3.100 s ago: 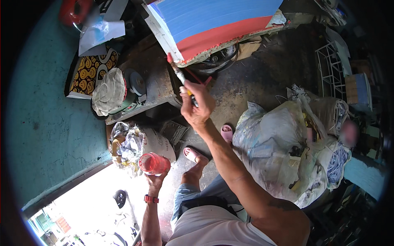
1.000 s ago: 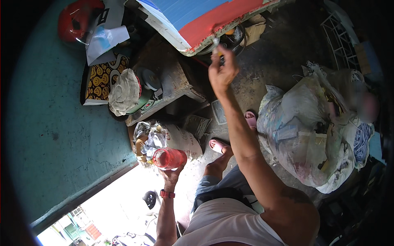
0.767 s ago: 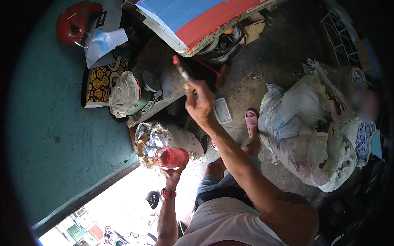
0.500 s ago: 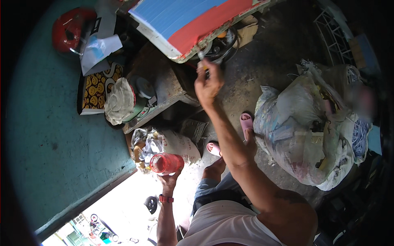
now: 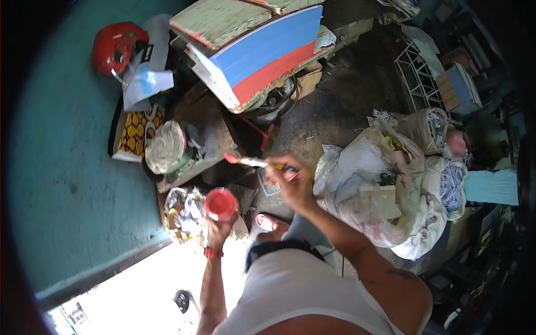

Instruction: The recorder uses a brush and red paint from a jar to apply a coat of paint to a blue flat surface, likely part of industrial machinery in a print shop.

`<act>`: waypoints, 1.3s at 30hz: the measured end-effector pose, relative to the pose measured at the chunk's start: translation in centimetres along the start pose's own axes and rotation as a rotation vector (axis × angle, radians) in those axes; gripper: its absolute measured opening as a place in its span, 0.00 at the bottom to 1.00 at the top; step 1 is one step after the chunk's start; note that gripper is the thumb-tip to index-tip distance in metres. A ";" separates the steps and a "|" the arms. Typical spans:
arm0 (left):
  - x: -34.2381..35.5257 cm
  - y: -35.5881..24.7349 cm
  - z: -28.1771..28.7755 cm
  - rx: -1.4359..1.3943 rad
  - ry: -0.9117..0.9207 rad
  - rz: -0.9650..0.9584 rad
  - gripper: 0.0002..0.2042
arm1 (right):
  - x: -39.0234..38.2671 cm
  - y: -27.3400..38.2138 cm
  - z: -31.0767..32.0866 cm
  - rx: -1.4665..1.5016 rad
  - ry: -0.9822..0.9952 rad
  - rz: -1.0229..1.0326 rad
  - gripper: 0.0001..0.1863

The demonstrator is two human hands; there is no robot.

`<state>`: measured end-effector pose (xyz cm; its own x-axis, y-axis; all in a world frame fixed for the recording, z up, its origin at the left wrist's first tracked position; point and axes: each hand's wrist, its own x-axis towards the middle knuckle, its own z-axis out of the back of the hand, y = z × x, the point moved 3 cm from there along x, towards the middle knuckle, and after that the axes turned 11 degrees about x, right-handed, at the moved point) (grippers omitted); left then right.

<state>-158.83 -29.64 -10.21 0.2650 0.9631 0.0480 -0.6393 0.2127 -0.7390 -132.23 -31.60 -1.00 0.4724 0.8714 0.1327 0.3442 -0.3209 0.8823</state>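
My left hand (image 5: 220,230), a red band at its wrist, is wrapped around a clear jar (image 5: 222,204) of red paint-like liquid, its open mouth toward me. My right hand (image 5: 293,180) grips a paintbrush (image 5: 252,162); its red-coated bristles point left, above and to the right of the jar and apart from it. Farther off, a thick block, apparently stacked sheets (image 5: 268,50), lies under pale worn boards (image 5: 223,23). Its near side shows a blue band over a red one, and its left side is white.
A low wooden bench (image 5: 215,125) at the left bears a cloth-topped tub (image 5: 166,146). A red helmet (image 5: 118,47) is by the teal wall (image 5: 67,167). Big stuffed plastic bags (image 5: 368,190) stand at the right. A filled sack (image 5: 187,212) sits below the jar.
My right hand has drawn the paintbrush back from the block's red lower edge toward the jar. The view has shifted, showing more of the boards over the block. The left hand keeps the jar.
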 end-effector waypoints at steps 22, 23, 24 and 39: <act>12.5 -18.3 -8.1 0.118 -0.223 -0.370 0.45 | 12.4 10.8 4.2 -0.657 0.808 0.260 0.08; 12.6 -18.6 -8.5 0.151 -0.243 -0.409 0.45 | 12.8 10.3 4.8 -0.670 0.794 0.253 0.08; 12.5 -18.7 -8.8 0.156 -0.252 -0.400 0.45 | 13.1 9.9 5.3 -0.682 0.781 0.248 0.09; 13.5 -20.1 -11.0 0.257 -0.227 -0.321 0.42 | 14.9 9.7 8.3 -0.754 0.752 0.300 0.15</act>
<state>-134.47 -22.70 -2.15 0.3325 0.8475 0.4138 -0.7164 0.5123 -0.4736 -115.09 -24.82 5.76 -0.2479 0.8812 0.4026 -0.4049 -0.4718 0.7833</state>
